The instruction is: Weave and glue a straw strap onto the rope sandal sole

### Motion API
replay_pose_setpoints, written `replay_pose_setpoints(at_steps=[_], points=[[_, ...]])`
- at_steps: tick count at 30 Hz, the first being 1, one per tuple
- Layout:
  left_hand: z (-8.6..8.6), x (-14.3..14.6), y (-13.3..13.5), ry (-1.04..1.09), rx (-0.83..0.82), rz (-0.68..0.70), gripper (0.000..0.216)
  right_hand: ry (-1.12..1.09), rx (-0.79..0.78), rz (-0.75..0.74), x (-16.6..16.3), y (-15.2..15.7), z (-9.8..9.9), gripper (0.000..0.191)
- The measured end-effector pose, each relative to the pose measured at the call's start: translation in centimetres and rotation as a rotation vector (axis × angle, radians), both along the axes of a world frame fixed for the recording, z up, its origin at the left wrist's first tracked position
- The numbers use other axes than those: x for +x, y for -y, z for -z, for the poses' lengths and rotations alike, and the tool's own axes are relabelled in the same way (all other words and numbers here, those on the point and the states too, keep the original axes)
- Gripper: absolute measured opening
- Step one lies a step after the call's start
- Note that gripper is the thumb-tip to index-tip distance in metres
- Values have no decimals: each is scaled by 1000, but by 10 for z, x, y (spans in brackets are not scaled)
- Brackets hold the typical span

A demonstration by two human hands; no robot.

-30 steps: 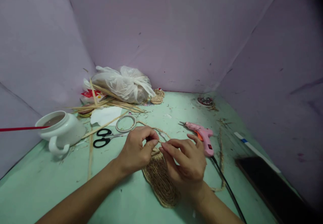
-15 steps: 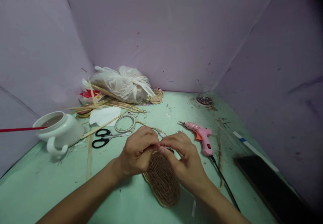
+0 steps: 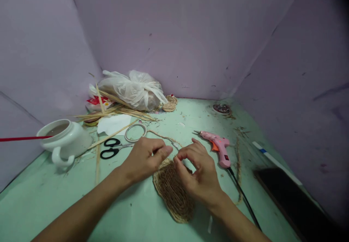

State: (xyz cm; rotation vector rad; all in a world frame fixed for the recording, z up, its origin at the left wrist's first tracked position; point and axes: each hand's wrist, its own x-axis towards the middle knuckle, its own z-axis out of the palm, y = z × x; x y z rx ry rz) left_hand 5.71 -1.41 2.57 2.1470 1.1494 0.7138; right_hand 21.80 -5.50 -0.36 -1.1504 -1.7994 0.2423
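A brown oval mat of coiled jute cord [image 3: 171,193] lies flat on the green table [image 3: 54,198] in front of me. My left hand [image 3: 144,158] rests at the mat's far left edge, fingers curled, thumb and forefinger pinched on the cord there. My right hand [image 3: 200,173] presses on the mat's far right edge, fingers bent, pinching the jute cord [image 3: 166,138] that trails away toward the back. The two thumbs nearly touch over the mat's top end.
A pink glue gun [image 3: 218,147] with a black cable lies right of my hands. Black scissors [image 3: 113,148], a tape ring [image 3: 135,132], a white cup [image 3: 65,140], straw sticks and a plastic bag [image 3: 131,89] sit left and behind. A dark slab [image 3: 294,202] lies at the right.
Both hands have come down onto the mat's far end. The right hand's fingers, spread a second ago, have closed into a pinch on the cord.
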Motion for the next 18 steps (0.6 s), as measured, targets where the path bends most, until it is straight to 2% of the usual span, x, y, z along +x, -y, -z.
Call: replay_pose_setpoints(at_steps=[2, 5, 7, 10, 12, 15, 18], points=[[1, 5, 6, -138, 60, 23, 42, 32, 35, 0, -1, 0, 2, 8], [7, 9, 10, -221, 156, 76, 39, 82, 57, -10, -1, 1, 7, 8], [10, 8, 8, -202, 179, 145, 38, 89, 53, -27, -1, 1, 8, 8], [12, 4, 2, -102, 130, 245, 37, 84, 29, -71, 0, 1, 8, 7], [12, 2, -1, -60, 126, 234, 36, 80, -18, -100, 3, -1, 6, 2], [13, 0, -3, -75, 205, 146, 35, 74, -73, -106, 6, -4, 4, 17], [15, 2, -1, -101, 264, 103, 31, 105, -63, -85, 8, -6, 3, 7]])
